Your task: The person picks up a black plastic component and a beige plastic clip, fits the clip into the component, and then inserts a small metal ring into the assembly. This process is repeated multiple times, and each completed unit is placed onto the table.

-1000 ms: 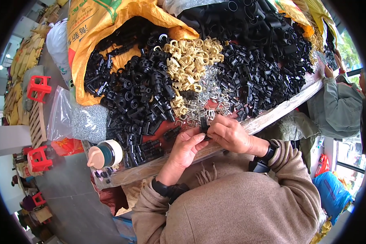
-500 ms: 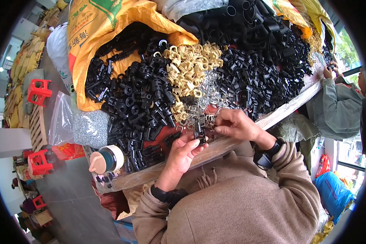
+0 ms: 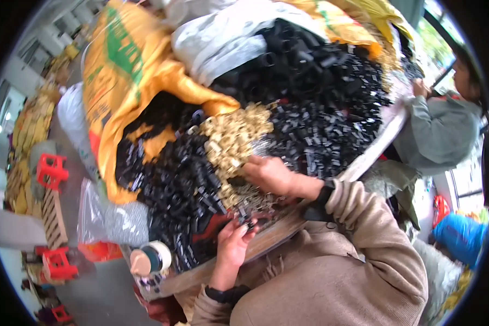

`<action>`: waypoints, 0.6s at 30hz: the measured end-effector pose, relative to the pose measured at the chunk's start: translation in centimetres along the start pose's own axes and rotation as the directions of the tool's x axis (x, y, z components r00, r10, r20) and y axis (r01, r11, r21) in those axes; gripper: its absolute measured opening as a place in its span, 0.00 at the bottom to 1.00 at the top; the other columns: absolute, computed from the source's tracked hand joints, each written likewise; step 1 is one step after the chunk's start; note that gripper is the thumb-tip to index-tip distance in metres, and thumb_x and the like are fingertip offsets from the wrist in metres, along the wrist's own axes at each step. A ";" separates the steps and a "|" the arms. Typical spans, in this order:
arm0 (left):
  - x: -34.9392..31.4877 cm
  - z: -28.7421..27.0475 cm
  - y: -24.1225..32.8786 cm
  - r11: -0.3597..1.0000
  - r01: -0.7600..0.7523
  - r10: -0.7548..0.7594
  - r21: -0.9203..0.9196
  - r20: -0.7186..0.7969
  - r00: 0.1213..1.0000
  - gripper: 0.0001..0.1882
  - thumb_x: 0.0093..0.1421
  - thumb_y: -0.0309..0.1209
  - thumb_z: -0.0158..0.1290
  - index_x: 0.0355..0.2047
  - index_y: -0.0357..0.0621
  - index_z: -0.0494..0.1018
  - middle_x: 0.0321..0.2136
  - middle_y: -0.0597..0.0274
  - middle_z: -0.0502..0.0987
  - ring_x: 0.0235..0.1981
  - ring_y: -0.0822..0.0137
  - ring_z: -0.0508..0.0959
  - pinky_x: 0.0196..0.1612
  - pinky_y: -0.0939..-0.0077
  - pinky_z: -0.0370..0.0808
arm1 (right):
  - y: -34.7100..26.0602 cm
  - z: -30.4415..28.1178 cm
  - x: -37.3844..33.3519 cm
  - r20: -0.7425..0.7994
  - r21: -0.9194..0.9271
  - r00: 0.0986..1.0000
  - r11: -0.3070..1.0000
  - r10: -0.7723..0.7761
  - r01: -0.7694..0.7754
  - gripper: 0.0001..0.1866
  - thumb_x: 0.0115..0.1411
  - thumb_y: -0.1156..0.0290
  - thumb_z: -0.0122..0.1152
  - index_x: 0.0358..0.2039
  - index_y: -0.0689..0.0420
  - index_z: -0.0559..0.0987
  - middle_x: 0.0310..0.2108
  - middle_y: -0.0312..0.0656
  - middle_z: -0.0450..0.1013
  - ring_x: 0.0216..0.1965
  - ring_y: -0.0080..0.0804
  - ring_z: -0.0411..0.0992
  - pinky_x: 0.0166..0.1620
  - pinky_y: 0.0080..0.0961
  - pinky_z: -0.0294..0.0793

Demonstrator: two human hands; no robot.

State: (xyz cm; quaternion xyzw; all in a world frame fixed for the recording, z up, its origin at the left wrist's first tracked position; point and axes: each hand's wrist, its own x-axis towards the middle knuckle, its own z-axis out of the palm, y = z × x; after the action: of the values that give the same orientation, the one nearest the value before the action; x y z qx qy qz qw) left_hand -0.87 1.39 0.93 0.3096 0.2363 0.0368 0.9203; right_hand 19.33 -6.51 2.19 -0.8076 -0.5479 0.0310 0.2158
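My left hand (image 3: 233, 244) is closed around a small black plastic fitting (image 3: 249, 224), held near the table's front edge with the thumb on it. My right hand (image 3: 274, 176) is over the lower right side of the pile of beige plastic clips (image 3: 236, 130). Its fingers curl down and touch the pile; their tips are hidden, so I cannot make out what they grip. Bent metal wire clips (image 3: 258, 200) lie between my two hands. To the left spreads a heap of black plastic fittings (image 3: 174, 179), blurred by motion. Smaller black pieces (image 3: 323, 130) cover the table at right.
An orange woven sack (image 3: 114, 81) opens onto the black heap. A lidded cup (image 3: 158, 255) stands at the left front corner beside a clear bag of small grey parts (image 3: 126, 224). The table's wooden edge (image 3: 277, 239) runs before me. Another person (image 3: 437, 130) works at the far right.
My right hand has moved left and farther in, from above the metal clips onto the beige pile. The left hand still holds the black fitting. The whole view has shifted and blurred.
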 end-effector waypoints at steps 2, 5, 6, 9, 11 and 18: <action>-0.2 -0.4 -0.1 1.000 -0.020 0.020 0.000 0.015 1.000 0.14 0.52 0.24 0.45 0.40 0.33 0.65 0.34 0.51 0.72 0.34 0.62 0.74 0.35 0.79 0.74 | -0.2 -0.4 -0.4 -0.222 0.232 0.973 0.966 -0.066 0.119 0.06 0.43 0.70 0.53 0.23 0.56 0.68 0.26 0.43 0.64 0.26 0.40 0.67 0.25 0.33 0.69; 0.4 -0.4 -0.2 0.996 -0.088 0.088 -0.029 -0.006 0.996 0.14 0.52 0.25 0.45 0.40 0.33 0.65 0.35 0.50 0.71 0.36 0.59 0.73 0.38 0.75 0.73 | -0.2 -0.1 -1.7 -0.255 0.320 0.963 0.932 -0.092 0.174 0.07 0.43 0.71 0.53 0.23 0.57 0.67 0.25 0.45 0.63 0.26 0.42 0.67 0.26 0.34 0.69; 0.7 -0.6 -0.4 0.992 -0.121 0.121 -0.042 0.001 0.993 0.15 0.52 0.25 0.45 0.40 0.34 0.65 0.36 0.51 0.71 0.38 0.59 0.72 0.41 0.73 0.72 | -0.2 0.3 -2.5 -0.214 0.353 0.970 0.917 -0.112 0.184 0.07 0.43 0.71 0.53 0.23 0.58 0.66 0.26 0.45 0.63 0.26 0.43 0.66 0.27 0.34 0.69; 1.1 -0.3 -0.8 0.978 -0.164 0.165 -0.131 -0.006 0.986 0.15 0.52 0.26 0.45 0.41 0.35 0.65 0.37 0.53 0.71 0.40 0.60 0.71 0.44 0.69 0.70 | -2.6 -0.6 -3.8 -0.066 0.534 0.986 0.830 -0.150 0.162 0.08 0.43 0.72 0.54 0.24 0.59 0.67 0.25 0.47 0.64 0.28 0.45 0.67 0.29 0.35 0.68; 1.1 0.0 -0.8 0.966 -0.165 0.163 -0.197 -0.026 0.986 0.14 0.52 0.26 0.45 0.40 0.36 0.65 0.37 0.55 0.71 0.40 0.61 0.71 0.45 0.68 0.69 | -3.1 -0.2 -4.5 -0.066 0.544 0.989 0.826 -0.136 0.150 0.09 0.44 0.72 0.54 0.27 0.60 0.68 0.25 0.47 0.65 0.28 0.45 0.67 0.30 0.35 0.68; 1.4 0.3 -1.1 0.960 -0.075 0.096 -0.269 0.065 0.993 0.16 0.52 0.29 0.44 0.42 0.38 0.64 0.38 0.58 0.71 0.41 0.65 0.69 0.49 0.67 0.65 | -2.3 0.3 -5.8 -0.164 0.786 0.974 0.576 -0.154 0.223 0.12 0.46 0.71 0.56 0.31 0.62 0.72 0.27 0.47 0.69 0.31 0.44 0.68 0.34 0.32 0.68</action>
State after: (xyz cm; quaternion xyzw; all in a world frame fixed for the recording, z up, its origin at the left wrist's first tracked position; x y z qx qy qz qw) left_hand 0.42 0.66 -0.09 0.1945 0.1798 0.0957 0.9595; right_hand 14.92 -10.92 1.73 -0.5626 -0.5495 0.2187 0.5777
